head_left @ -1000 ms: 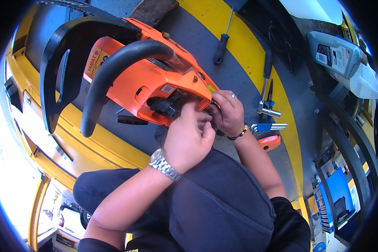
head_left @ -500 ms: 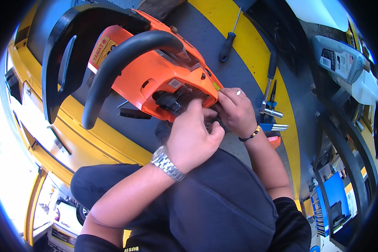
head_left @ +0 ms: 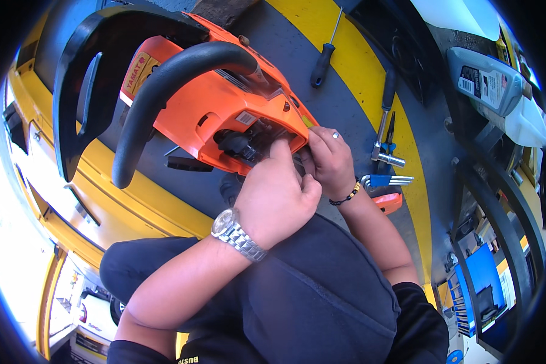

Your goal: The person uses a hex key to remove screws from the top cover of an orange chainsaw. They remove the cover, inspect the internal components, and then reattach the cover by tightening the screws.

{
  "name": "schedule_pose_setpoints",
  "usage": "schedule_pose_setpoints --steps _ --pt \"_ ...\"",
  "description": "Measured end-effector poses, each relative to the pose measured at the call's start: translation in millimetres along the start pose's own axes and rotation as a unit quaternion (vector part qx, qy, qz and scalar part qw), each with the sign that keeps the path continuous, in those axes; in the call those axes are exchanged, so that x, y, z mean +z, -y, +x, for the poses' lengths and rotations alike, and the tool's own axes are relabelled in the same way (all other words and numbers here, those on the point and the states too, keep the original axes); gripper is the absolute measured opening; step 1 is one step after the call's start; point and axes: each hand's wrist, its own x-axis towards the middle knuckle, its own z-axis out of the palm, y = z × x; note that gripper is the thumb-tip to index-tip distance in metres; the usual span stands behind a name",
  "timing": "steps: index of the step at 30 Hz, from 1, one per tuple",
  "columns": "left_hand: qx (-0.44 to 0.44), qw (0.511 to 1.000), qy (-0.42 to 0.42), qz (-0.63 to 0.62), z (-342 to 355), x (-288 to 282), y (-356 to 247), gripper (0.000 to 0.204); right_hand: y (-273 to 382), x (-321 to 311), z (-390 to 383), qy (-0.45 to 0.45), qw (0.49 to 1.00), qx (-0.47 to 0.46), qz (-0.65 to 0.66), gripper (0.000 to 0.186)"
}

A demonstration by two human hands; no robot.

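Observation:
An orange chainsaw (head_left: 194, 124) with a black front handle (head_left: 141, 112) and a black hand guard (head_left: 73, 85) lies tilted before me. Its near end has an opening showing dark engine parts (head_left: 244, 145). Into this opening reaches my left hand (head_left: 276, 191), fingers bent and the thumb curled; the fingertips are hidden, so what they press or pinch cannot be made out. My right hand (head_left: 329, 159) closes on the housing's right lower corner, right beside the left fingers. A strip of yellow-green shows on the housing just above its knuckles.
Right of the chainsaw lie a screwdriver (head_left: 323, 65), a ratchet wrench (head_left: 382, 124), pliers (head_left: 389, 145), a set of hex keys (head_left: 389, 180) and an orange piece (head_left: 388, 202). A grey fluid bottle (head_left: 488, 82) stands far right. A yellow ledge (head_left: 145, 197) runs along the left.
The whole view has shifted slightly left. My right hand has drawn a little closer to the left one; my left fingers remain in the chainsaw's opening.

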Motion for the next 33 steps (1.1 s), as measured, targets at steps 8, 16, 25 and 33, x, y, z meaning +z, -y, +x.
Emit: schedule_pose_setpoints --steps 8,16,25,33 --pt "-0.033 0.998 0.043 0.034 -1.8 -5.7 -7.1 0.062 4.7 10.2 -10.4 -0.030 0.998 0.011 -0.062 0.036" --pt "-0.012 1.000 0.011 0.007 1.3 -4.6 -0.5 0.057 15.3 18.6 -12.2 -0.081 0.991 0.040 -0.097 0.047" --pt "-0.044 0.997 0.027 -0.051 3.9 -8.3 0.8 0.053 20.5 29.8 -21.2 -0.131 0.951 0.213 0.183 0.037" --pt "-0.032 0.998 0.026 -0.043 4.3 -6.6 3.8 0.055 25.5 29.8 -23.4 -0.155 0.840 0.325 0.407 0.027"
